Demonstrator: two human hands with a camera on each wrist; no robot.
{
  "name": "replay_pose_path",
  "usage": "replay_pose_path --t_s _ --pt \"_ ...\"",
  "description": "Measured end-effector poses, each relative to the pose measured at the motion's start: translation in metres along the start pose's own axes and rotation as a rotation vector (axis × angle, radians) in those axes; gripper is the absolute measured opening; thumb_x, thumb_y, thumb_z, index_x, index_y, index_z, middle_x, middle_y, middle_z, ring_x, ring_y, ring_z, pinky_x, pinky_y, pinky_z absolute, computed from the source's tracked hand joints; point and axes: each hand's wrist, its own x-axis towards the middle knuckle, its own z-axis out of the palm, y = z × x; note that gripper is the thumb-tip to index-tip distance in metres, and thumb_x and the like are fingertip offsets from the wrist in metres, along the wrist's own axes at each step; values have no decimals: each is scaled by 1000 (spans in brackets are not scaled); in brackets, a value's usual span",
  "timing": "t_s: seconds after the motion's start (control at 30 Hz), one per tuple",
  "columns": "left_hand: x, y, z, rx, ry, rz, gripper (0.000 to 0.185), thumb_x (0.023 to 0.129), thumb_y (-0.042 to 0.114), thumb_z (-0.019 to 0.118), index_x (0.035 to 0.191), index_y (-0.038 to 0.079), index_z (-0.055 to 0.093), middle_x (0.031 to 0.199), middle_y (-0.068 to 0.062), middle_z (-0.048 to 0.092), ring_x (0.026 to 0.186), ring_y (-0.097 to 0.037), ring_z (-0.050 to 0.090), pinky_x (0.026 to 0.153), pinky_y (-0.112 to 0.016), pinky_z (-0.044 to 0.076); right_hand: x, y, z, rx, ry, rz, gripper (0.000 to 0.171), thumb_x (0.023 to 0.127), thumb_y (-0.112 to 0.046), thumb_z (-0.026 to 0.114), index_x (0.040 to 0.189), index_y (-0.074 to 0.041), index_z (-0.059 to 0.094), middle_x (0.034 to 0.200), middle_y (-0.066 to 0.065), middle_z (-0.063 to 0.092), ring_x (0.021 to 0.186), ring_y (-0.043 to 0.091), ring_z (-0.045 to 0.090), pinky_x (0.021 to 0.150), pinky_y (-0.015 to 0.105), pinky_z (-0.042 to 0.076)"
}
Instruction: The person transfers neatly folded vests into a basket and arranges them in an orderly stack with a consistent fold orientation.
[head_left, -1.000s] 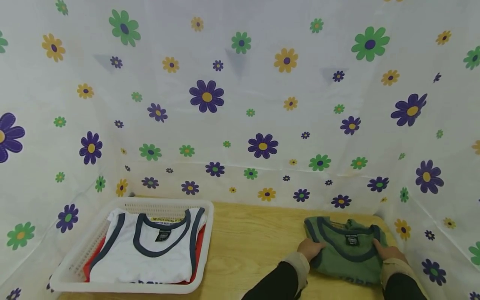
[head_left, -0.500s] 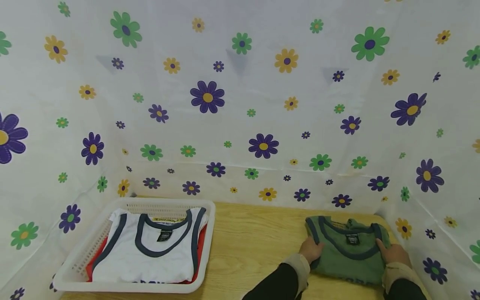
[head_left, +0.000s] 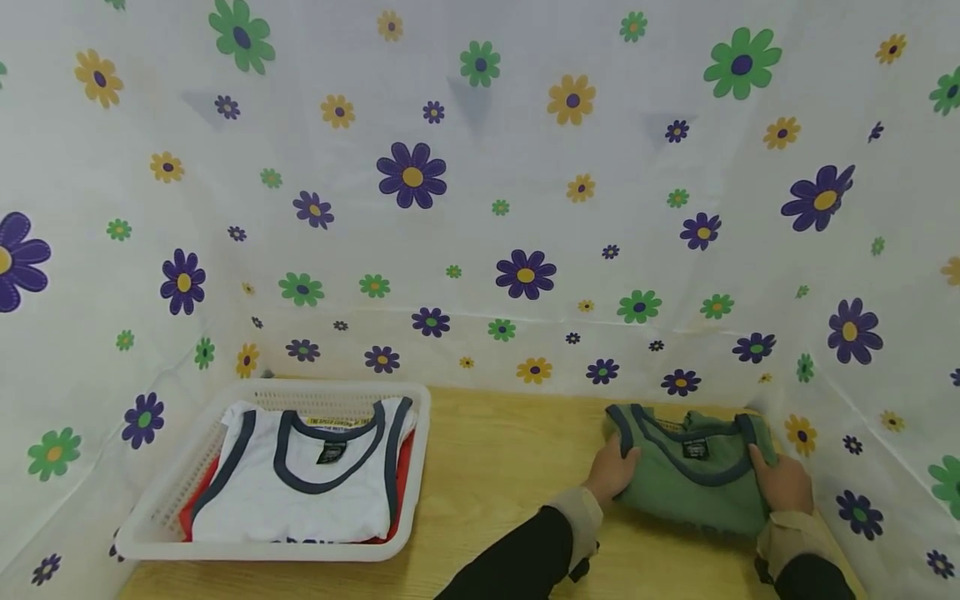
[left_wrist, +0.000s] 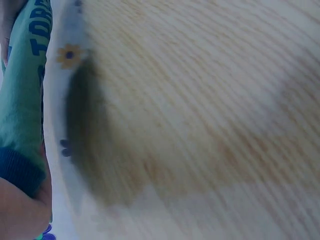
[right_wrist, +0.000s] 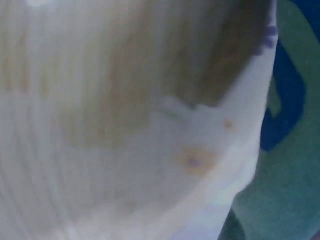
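A folded green tank top point(head_left: 690, 482) with dark blue trim lies at the right end of the wooden table point(head_left: 495, 467). My left hand point(head_left: 611, 471) grips its left edge, thumb on top. On the other edge my right hand point(head_left: 782, 482) holds it the same way. The left wrist view shows the green top point(left_wrist: 22, 100) beside my left hand point(left_wrist: 20, 210), with a dark shadow under it on the table point(left_wrist: 200, 100). The right wrist view is blurred, with the green top point(right_wrist: 285, 175) at its right edge.
A white plastic basket point(head_left: 418, 467) stands at the left of the table. It holds a folded white tank top point(head_left: 300, 500) on top of a red garment point(head_left: 400, 500). Flowered sheeting point(head_left: 480, 208) walls in the back and both sides.
Both hands have tightened on the green top's sides and shifted it slightly away from me; its edges look raised. The basket has not moved.
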Motion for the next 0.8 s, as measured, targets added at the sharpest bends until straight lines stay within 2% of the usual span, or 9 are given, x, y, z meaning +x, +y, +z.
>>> replay_pose_path --t_s 0.27,0.37,0.53,0.8 --pt "-5 4 -26 -13 24 58 61 98 33 47 144 -2 30 147 -21 37 135 -36 38 110 -46 34 -12 -26 -5 79 102 -32 55 96 -44 42 57 -6 37 54 5 39 49 19 41 48 29 32" --pt "-6 2 -32 -28 30 67 61 98 35 46 145 0 29 147 -21 37 135 -36 38 110 -46 34 -14 -34 -8 91 115 -36 56 96 -45 42 58 -4 38 55 8 42 50 20 43 47 29 33" --pt "-9 3 -42 -72 40 111 53 98 34 46 142 6 36 142 -18 45 129 -35 45 104 -47 39 -20 -48 -11 117 125 -23 54 96 -45 42 61 -3 38 56 9 42 51 21 43 47 29 33" --pt "-25 9 -57 -117 61 179 54 98 34 47 144 9 36 143 -15 45 131 -33 44 107 -47 37 -35 -65 -20 154 142 -30 55 96 -45 41 64 -1 42 60 15 50 52 20 45 48 29 34"
